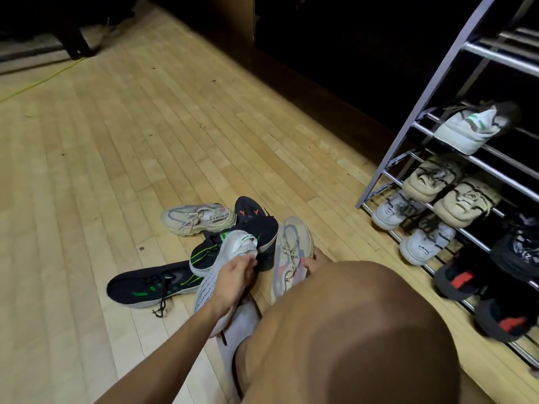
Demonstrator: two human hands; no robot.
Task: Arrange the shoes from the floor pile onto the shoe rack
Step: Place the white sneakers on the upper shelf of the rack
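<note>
Several sneakers lie piled on the wooden floor in front of my knee. My left hand [236, 274] grips a white knit sneaker with green marks [233, 246] at its opening. My right hand [312, 260], mostly hidden behind my knee, holds a beige sneaker with pink patches [291, 243] by its side. Around them lie another beige sneaker [198, 218], a black sneaker with orange marks [256, 221] and a black sneaker with green stripes [148, 284]. The grey metal shoe rack [495, 57] stands at the right, with a matching white sneaker [463, 131] on a middle shelf.
Lower rack shelves hold a beige pair [449, 191], a white pair [408, 228] and black shoes with red patches [478, 298]. The top rails carry nothing. My bent knee [364, 330] fills the foreground. A yellow cable [43, 80] crosses the floor far left, beside dark furniture.
</note>
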